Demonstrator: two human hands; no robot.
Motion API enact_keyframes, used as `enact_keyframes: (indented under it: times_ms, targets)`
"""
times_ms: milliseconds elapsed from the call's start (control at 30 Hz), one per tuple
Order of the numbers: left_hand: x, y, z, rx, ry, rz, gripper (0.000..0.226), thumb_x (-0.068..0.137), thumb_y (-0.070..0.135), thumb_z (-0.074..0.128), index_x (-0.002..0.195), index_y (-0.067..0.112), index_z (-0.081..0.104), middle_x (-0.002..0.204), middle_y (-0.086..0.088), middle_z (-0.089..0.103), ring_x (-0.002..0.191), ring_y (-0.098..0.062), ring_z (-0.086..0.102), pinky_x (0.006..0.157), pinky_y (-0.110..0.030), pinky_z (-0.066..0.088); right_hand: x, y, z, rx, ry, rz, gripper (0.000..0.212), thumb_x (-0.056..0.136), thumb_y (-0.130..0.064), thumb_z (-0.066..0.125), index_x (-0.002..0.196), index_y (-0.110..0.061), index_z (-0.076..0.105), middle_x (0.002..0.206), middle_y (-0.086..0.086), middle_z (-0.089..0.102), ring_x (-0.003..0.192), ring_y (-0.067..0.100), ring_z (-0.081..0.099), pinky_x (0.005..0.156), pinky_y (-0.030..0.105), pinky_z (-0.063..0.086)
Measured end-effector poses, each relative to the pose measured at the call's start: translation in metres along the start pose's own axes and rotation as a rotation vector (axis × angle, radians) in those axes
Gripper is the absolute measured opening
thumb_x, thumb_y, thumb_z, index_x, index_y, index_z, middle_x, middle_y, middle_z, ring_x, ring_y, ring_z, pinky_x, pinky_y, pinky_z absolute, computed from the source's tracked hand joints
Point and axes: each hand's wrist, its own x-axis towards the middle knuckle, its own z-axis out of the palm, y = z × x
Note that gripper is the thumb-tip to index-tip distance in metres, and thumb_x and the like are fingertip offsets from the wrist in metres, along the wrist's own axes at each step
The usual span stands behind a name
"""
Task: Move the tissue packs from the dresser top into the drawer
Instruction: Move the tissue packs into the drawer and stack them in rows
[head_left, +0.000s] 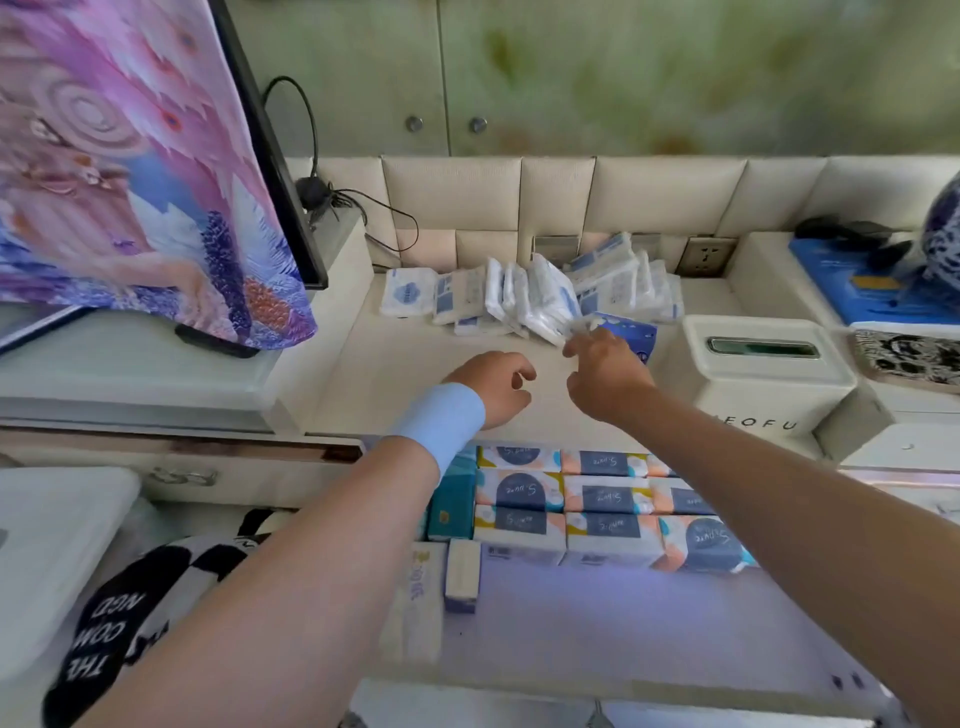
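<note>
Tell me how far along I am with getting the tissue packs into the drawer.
Partway. The drawer already holds rows of packs along its back. Your right hand is pinching a pack at the edge of the pile on the dresser top; the left hand is empty. Most of that pile remains to move.

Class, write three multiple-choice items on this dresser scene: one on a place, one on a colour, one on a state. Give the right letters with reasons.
1. Where does the white tissue box stand?
A. right of the loose packs
B. inside the drawer
C. left of the loose packs

2. What colour is the wristband on the left hand?
A. red
B. light blue
C. black

3. What state is the drawer in?
A. shut
B. open, holding packs
C. open, empty

Answers:
1. A, it sits on the dresser top right of the loose packs.
2. B, a pale blue band shows.
3. B, rows of packs lie inside.
</note>
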Motion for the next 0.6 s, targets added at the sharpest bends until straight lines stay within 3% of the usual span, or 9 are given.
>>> enact_keyframes:
  times_ms: [100,233,367,500,600]
  targets:
    - [0.028,0.009,0.005,-0.064,0.018,-0.001,0.044,0.093,0.028,0.058,0.137,0.028,0.050,0.134,0.004,0.055,0.115,-0.020,0.056,0.101,-0.038,0.045,0.020,0.018,-0.002,-0.071,0.056,0.011,0.055,0.088,-0.010,0.055,0.140,-0.018,0.039,0.147,0.014,0.028,0.135,0.033,0.029,0.107,0.045,0.039]
    - [0.053,0.012,0.025,-0.132,0.008,-0.012,0.054,0.093,0.027,0.058,0.144,0.029,0.040,0.144,0.003,0.046,0.124,-0.020,0.051,0.104,-0.039,0.043,0.039,0.034,-0.004,-0.121,-0.025,0.126,0.077,0.086,-0.002,0.054,0.151,-0.020,0.017,0.159,0.017,0.005,0.145,0.035,0.014,0.111,0.047,0.035]
    - [0.067,0.017,0.043,-0.200,-0.006,-0.008,0.061,0.094,0.023,0.058,0.149,0.029,0.032,0.149,0.002,0.041,0.129,-0.021,0.049,0.106,-0.040,0.042,0.051,0.047,0.001,-0.303,0.030,0.135,0.069,0.084,-0.009,0.058,0.146,-0.013,0.027,0.140,0.018,0.041,0.128,0.034,0.036,0.101,0.043,0.041]
    - [0.074,0.021,0.054,-0.228,0.006,-0.001,0.068,0.093,0.021,0.059,0.151,0.030,0.026,0.154,0.002,0.034,0.133,-0.022,0.045,0.108,-0.041,0.040,0.056,0.049,0.004,-0.484,0.019,0.099,0.048,0.087,-0.025,0.059,0.132,-0.009,0.049,0.128,0.016,0.048,0.117,0.031,0.044,0.096,0.038,0.041]
    - [0.071,0.022,0.053,-0.212,0.017,0.020,0.075,0.091,0.017,0.061,0.153,0.031,0.020,0.158,0.002,0.025,0.137,-0.022,0.040,0.109,-0.041,0.038,0.053,0.048,0.007,-0.319,-0.001,0.032,0.049,0.084,-0.034,0.060,0.127,-0.013,0.051,0.123,0.013,0.049,0.112,0.031,0.049,0.093,0.039,0.045]
